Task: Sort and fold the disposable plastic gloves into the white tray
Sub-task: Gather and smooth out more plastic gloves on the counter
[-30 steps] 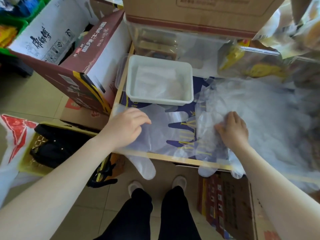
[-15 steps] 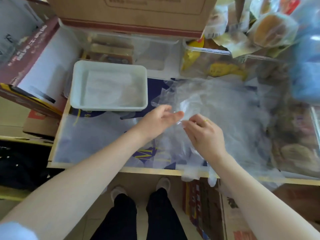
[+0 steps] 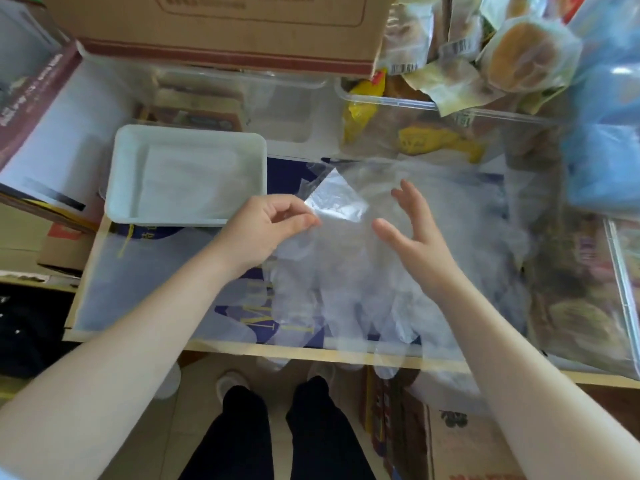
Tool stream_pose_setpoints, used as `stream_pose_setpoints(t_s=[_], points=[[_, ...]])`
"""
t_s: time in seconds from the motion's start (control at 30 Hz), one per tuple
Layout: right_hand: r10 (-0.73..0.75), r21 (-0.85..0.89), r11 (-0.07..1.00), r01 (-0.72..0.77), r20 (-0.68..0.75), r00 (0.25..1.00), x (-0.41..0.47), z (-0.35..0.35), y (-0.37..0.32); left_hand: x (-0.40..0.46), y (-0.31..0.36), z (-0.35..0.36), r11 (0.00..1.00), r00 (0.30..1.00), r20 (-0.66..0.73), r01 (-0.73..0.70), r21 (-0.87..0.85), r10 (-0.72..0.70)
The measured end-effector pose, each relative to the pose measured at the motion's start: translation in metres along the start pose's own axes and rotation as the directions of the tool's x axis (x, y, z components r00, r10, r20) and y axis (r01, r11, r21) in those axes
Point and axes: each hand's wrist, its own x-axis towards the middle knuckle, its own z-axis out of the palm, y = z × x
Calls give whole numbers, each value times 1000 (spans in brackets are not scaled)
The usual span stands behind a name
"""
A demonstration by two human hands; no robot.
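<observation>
Clear plastic glove [image 3: 337, 202] pinched by left hand [image 3: 273, 225]; right hand [image 3: 412, 233] spread open just beside it.

cardboard box [image 3: 221, 26], packaged buns [image 3: 519, 57], blue bag [image 3: 606, 133]

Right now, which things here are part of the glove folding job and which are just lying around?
Part of the job:
white tray
lifted glove, pinched by left hand
glove pile
right hand, open

Lying around:
cardboard box
bread packets
clear bin
blue bag
</observation>
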Motion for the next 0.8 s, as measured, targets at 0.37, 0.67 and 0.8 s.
stream_pose_setpoints(t_s=[0.37,0.67,0.8], points=[[-46,459,870,-180,439,897,32,23,-54,-36,1,-42,857,951,-69,238,-458,-301],[-32,-148,985,83,317,948,48,75,-92,-77,-5,-95,792,898,-3,385,-474,-439],[74,-277,959,64,458,886,44,111,-105,-99,-29,-120,862,866,-112,455,-225,-487]])
